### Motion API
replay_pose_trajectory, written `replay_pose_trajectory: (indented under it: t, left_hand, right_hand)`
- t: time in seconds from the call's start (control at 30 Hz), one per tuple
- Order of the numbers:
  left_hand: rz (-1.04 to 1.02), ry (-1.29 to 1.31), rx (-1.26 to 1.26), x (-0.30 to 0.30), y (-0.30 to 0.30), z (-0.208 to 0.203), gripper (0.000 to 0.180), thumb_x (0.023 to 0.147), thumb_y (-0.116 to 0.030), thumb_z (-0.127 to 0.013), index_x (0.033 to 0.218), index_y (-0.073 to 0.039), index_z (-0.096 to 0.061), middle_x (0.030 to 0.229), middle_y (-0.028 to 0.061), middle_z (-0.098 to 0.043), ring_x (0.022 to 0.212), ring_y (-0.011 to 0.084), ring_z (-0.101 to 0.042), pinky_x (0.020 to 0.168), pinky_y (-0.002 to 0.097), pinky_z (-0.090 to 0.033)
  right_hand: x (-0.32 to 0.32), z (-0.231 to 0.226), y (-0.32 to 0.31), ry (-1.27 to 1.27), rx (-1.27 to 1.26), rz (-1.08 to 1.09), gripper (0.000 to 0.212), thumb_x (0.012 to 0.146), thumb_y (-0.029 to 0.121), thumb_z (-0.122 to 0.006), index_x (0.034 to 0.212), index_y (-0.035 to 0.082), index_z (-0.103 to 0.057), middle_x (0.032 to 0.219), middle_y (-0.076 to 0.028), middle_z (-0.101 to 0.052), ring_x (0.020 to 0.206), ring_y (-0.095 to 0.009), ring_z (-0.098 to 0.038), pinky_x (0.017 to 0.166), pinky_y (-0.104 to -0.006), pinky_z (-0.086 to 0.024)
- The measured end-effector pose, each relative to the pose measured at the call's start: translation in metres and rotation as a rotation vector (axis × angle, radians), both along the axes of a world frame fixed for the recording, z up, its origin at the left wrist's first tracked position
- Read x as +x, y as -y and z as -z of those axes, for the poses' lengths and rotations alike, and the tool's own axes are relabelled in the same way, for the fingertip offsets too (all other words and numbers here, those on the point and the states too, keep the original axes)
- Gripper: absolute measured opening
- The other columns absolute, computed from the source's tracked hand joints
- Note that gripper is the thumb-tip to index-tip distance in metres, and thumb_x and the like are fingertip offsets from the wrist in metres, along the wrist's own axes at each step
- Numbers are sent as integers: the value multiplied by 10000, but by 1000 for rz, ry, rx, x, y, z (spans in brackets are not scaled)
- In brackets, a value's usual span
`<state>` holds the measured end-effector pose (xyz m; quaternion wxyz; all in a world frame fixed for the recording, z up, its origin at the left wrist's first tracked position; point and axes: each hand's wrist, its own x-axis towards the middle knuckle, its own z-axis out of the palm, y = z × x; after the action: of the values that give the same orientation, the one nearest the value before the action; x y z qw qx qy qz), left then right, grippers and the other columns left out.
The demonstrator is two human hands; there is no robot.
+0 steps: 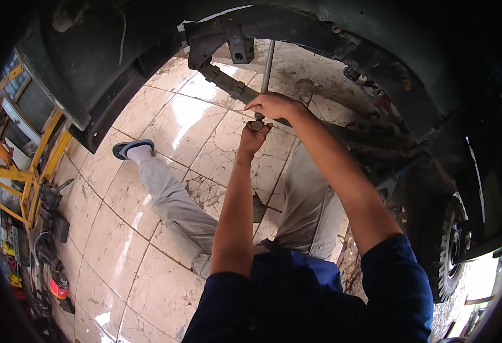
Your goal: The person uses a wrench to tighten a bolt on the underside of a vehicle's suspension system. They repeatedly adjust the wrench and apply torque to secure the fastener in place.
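Both hands meet beside a dark, slanting steel bar [226, 83] with clamps on it, under the vehicle's frame [285, 26]. My left hand [253, 140] is closed, palm up, around a round-ended metal piece [257, 125]. Just above it, my right hand [278, 106] curls its fingers at the lower end of a grey metal rod [269, 66]. That rod runs upward from the hand to the frame. The right fingers partly cover the place where rod, bar and round end come together, so the joint itself is hidden.
My outstretched leg ends in a sandal [134, 148] on the cracked tile floor [114, 228]. A yellow metal stand [39, 166] and assorted dark parts [48, 251] line the left side. A dark body panel [62, 80] hangs overhead; a tyre [450, 251] stands at right.
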<state>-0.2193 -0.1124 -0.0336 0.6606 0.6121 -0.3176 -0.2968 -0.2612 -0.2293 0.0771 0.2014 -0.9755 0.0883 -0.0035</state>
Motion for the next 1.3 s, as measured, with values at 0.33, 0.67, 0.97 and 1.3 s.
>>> replay_pose_trajectory:
  t: [0.33,0.67,0.97,1.3]
  left_hand:
    - [7,-17,-15,0,0,-3,295,811,-214,-726,825,-20,-505,669,17,-564,619,106,-501,577,263,-415]
    - [2,68,100,4,0,-6,356,799,-333,-728,807,-51,-511,655,-7,-527,596,104,-467,574,265,-402]
    - [18,31,-5,5,-2,1,317,811,-230,-738,823,4,-526,677,30,-597,622,110,-524,575,272,-429]
    - [4,14,-45,5,7,4,307,820,-198,-728,840,18,-511,699,31,-588,665,115,-508,607,274,-428]
  right_hand:
    - [-5,-8,-1,-61,-122,54,276,905,170,-541,1161,143,-640,1089,-118,-659,1011,-300,-616,865,-377,-475]
    - [2,-6,-18,-20,-39,-11,263,919,181,-524,1150,154,-648,1120,-114,-649,1035,-295,-610,882,-370,-473]
    - [3,-9,-26,-24,-13,-48,262,907,160,-533,1140,129,-649,1128,-92,-651,1041,-283,-608,872,-372,-475]
    - [-1,-4,-5,-7,-47,102,267,916,169,-523,1150,141,-648,1106,-95,-659,1014,-275,-620,862,-358,-476]
